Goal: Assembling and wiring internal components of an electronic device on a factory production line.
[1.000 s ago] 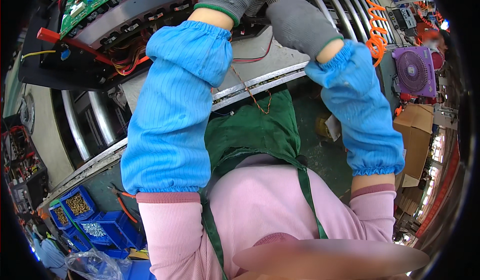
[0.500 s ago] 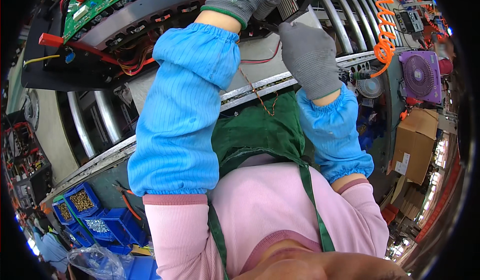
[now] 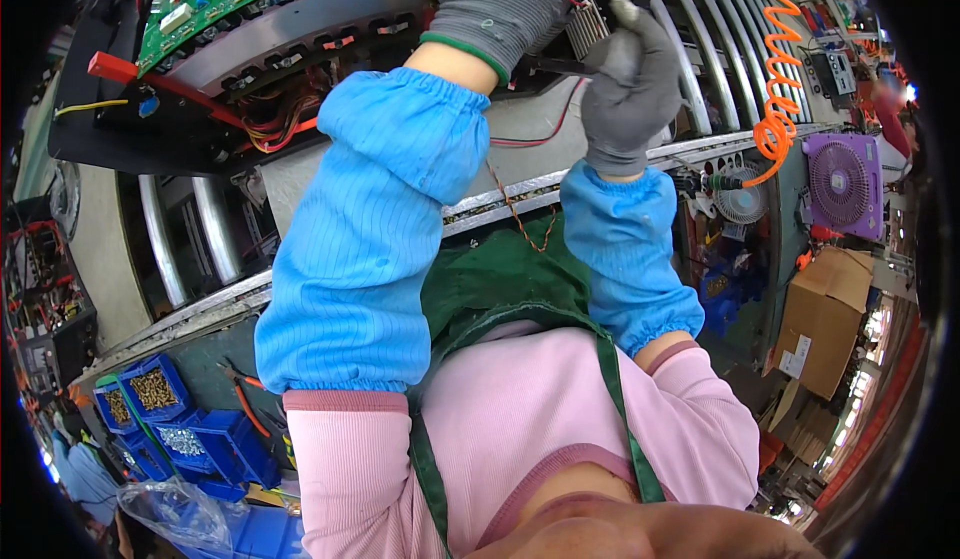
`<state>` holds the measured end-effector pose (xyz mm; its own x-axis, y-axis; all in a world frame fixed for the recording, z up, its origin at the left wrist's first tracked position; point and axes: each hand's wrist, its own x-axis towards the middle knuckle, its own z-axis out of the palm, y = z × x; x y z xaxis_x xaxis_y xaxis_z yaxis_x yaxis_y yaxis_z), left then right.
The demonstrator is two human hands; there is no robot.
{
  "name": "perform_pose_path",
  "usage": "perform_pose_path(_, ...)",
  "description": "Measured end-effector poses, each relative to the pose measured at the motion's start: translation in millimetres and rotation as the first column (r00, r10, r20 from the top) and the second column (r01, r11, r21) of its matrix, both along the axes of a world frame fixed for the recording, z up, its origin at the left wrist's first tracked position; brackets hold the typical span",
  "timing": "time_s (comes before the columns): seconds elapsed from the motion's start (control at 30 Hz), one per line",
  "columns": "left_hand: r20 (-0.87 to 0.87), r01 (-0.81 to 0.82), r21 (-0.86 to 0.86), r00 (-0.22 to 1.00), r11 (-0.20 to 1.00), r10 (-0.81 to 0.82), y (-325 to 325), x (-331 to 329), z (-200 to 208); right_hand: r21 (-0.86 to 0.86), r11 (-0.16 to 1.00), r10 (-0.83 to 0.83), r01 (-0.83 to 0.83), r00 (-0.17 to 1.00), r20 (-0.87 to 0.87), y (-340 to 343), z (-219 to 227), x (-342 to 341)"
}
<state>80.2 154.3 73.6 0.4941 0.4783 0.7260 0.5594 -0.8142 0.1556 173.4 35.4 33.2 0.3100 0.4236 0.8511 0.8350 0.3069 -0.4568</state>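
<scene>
My left hand, in a grey knit glove with a green cuff, reaches into a black equipment chassis at the top; its fingers are hidden. My right hand, also gloved in grey, is beside the chassis's right end, fingers curled and one fingertip pointing up. A slim dark bar runs from below my left hand to my right hand; whether it is gripped I cannot tell. Close by are a finned metal part and a red-and-black wire pair. A green circuit board sits on the chassis.
Metal rollers run under the chassis. Blue bins of screws and red-handled pliers lie at lower left. An orange coiled hose hangs at right, near a purple fan and a cardboard box. Twisted brown wire hangs over my apron.
My right hand has turned, now showing its curled fingers and an upward-pointing fingertip, and its forearm has shifted left. My left hand stays at the chassis as the view shifts slightly.
</scene>
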Motion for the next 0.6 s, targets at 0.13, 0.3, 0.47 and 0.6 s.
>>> perform_pose_path(0.13,-0.044,-0.032,-0.037,0.999,0.999,0.03,-4.0,-7.2,6.2,0.259,0.965,-0.068,-0.026,0.936,0.345,34.3,6.6,4.4)
perform_pose_path(0.3,-0.085,-0.085,-0.046,0.993,0.995,0.081,-3.6,2.1,3.2,0.083,0.989,-0.142,0.12,0.928,0.345,37.9,11.3,14.5)
perform_pose_path(0.47,-0.127,-0.076,0.085,0.988,0.993,0.087,7.3,0.1,-2.8,-0.492,0.804,-0.014,0.333,0.839,0.544,-8.9,42.4,4.1)
perform_pose_path(0.6,-0.086,-0.081,0.025,0.993,0.996,0.083,8.5,1.4,-2.7,-0.574,0.707,0.272,0.412,0.591,0.759,-16.2,69.0,11.9)
